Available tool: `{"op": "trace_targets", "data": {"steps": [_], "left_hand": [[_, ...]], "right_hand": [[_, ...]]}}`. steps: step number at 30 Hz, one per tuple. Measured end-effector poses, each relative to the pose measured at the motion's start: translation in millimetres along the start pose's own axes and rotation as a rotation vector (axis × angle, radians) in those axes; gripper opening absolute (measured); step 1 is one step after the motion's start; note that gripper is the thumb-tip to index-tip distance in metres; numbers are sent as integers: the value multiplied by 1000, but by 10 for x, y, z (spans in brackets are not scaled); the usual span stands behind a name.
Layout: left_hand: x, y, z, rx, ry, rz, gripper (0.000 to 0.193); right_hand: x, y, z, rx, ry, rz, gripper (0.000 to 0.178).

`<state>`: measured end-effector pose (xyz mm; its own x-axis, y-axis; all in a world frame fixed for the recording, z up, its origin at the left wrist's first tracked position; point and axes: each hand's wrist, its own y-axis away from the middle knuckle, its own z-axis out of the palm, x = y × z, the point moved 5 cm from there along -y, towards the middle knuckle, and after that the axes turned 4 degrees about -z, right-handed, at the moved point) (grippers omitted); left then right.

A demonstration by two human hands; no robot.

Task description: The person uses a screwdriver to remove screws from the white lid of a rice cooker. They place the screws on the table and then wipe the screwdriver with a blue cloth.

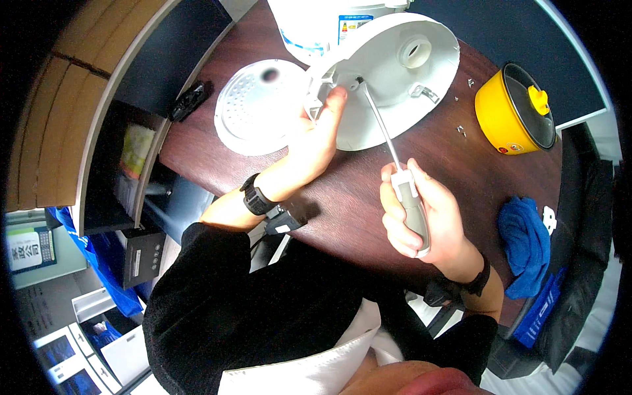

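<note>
My right hand (424, 210) is closed around the grey and white handle of a screwdriver (382, 123). Its shaft slants up and left, with the dark tip at the inner face of a round white plastic cover (375, 122). By its left edge my left hand (318, 141) grips the cover, thumb up along the inside and the other fingers mostly hidden. The cover stands tilted, its hollow side toward me, showing a round collar and a small metal-looking clip (424, 92). Flat to its left lies a white perforated disc (253, 108) with a dark round spot.
Behind the cover stands a white bucket-like body (299, 33) with a label. Small loose parts (461, 130) lie right of the cover, near a yellow pot (503, 115) with a dark lid. A blue cloth (525, 243) rests at the right edge; a black object (191, 101) sits far left.
</note>
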<state>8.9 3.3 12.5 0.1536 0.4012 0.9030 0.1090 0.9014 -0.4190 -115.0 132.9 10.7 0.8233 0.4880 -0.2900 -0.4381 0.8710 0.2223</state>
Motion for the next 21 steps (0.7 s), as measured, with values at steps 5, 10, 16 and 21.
{"op": "trace_targets", "data": {"steps": [5, 10, 16, 21], "left_hand": [[-46, -57, 43, -83, -16, 0, 34], [-102, -84, 51, -129, -59, -14, 43], [-104, -117, 76, -191, -129, -61, 46], [-114, -107, 97, -226, -119, -42, 52]], "right_hand": [[-17, -32, -2, 13, 35, -42, 38], [-84, -62, -49, 0, 91, -96, 33], [-173, -127, -87, 9, 237, -179, 27], [-258, -126, -132, 127, 651, -228, 24]]}}
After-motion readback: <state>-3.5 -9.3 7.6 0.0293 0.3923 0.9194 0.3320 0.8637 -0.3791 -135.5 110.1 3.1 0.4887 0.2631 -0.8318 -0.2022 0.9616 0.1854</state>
